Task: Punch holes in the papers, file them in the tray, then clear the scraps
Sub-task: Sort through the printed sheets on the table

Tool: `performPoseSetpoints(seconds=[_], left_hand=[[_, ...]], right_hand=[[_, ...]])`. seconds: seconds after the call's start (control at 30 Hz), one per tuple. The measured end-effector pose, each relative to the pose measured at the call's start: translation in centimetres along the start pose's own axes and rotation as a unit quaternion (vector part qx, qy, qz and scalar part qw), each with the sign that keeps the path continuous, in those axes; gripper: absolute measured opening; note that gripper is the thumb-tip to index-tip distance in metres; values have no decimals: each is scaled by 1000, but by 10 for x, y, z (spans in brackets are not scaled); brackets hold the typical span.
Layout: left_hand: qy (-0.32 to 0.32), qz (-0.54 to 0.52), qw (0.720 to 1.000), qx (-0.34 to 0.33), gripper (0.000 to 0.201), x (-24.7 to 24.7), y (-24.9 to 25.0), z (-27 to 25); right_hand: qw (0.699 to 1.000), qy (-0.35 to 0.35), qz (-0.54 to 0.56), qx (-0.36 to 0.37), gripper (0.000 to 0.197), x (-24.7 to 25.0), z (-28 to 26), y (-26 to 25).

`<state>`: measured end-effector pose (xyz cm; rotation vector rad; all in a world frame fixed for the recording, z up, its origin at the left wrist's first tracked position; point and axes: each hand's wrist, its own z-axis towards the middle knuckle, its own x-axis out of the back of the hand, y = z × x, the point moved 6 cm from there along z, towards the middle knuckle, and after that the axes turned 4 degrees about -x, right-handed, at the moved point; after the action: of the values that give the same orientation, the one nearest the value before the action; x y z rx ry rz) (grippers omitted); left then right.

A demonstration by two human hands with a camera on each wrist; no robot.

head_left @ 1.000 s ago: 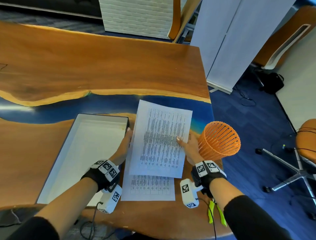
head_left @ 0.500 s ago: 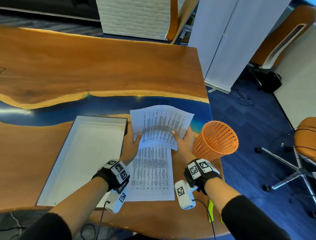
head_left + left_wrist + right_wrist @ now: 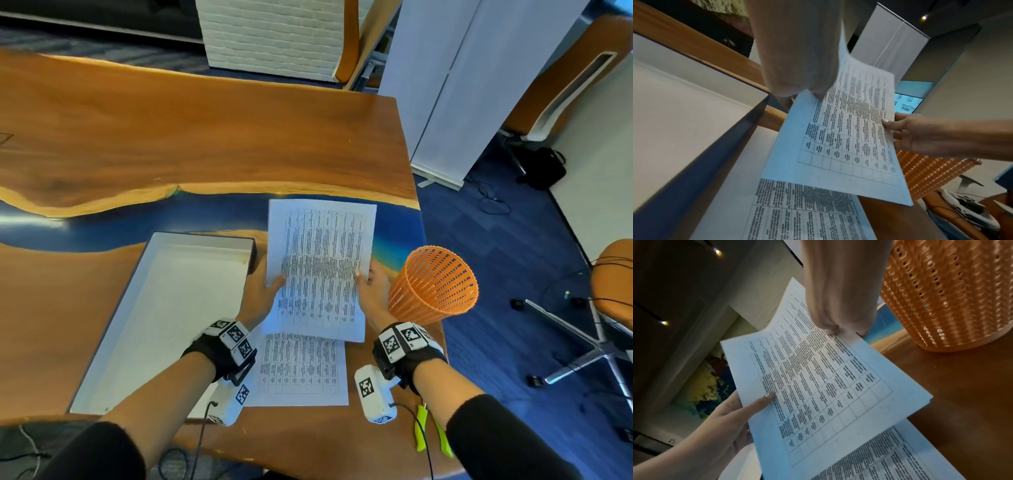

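Both hands hold up a printed sheet of paper (image 3: 320, 267) above the table, lifted off a second printed sheet (image 3: 301, 370) that lies flat near the front edge. My left hand (image 3: 262, 291) pinches the sheet's left edge, thumb on top. My right hand (image 3: 371, 289) pinches its right edge the same way. The left wrist view shows the lifted sheet (image 3: 846, 138) with the right hand (image 3: 906, 131) on its far edge; the right wrist view shows the sheet (image 3: 818, 378) and the left hand's thumb (image 3: 762, 400) on it. An empty white tray (image 3: 164, 308) lies just left of the papers.
An orange mesh basket (image 3: 433, 284) stands at the table's right edge beside my right hand. A yellow-green handled tool (image 3: 431, 431) lies near the front right corner, partly under my right forearm. Office chairs and a white panel stand on the blue floor to the right.
The top sheet, curled and folded back toward me half a second ago, is now flattened out and held up lengthwise, with both hands a little higher on its side edges.
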<state>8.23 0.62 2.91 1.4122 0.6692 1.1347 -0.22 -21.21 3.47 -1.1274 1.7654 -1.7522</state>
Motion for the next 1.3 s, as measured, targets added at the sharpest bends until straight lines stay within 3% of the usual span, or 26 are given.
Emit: performPoseSetpoints(seconds=[0.13, 0.23, 0.3, 0.4, 0.5, 0.6, 0.77, 0.93, 1.03, 1.13, 1.3], left_hand=[[-8, 52, 998, -28, 39, 8, 2, 1], [39, 75, 996, -29, 38, 26, 0, 2], [65, 82, 994, -24, 35, 39, -4, 2], [88, 96, 991, -21, 31, 52, -7, 1], [112, 93, 989, 0, 32, 58, -12, -1], [119, 82, 989, 8, 32, 57, -13, -4], [116, 76, 990, 10, 31, 55, -14, -4], [116, 73, 990, 10, 31, 55, -16, -5], [111, 77, 991, 3, 32, 56, -10, -7], [108, 93, 990, -7, 33, 59, -5, -9], [137, 120, 983, -24, 32, 70, 5, -5]], right_hand=[[998, -21, -26, -47, 30, -7, 1, 13], [985, -27, -132, -103, 34, -12, -2, 42], [963, -61, -213, -151, 44, -18, -9, 67], [905, -105, -364, -196, 77, -29, -27, 93], [870, -85, -445, -195, 97, -38, -43, 96], [849, -57, -491, -187, 98, -52, -50, 93], [854, -62, -471, -211, 88, -69, -51, 91], [891, -109, -351, -265, 89, -65, -54, 96], [901, -79, -325, -278, 63, -52, -56, 99], [924, -78, -298, -226, 32, -32, -56, 93], [914, -61, -342, -209, 27, 12, -50, 97]])
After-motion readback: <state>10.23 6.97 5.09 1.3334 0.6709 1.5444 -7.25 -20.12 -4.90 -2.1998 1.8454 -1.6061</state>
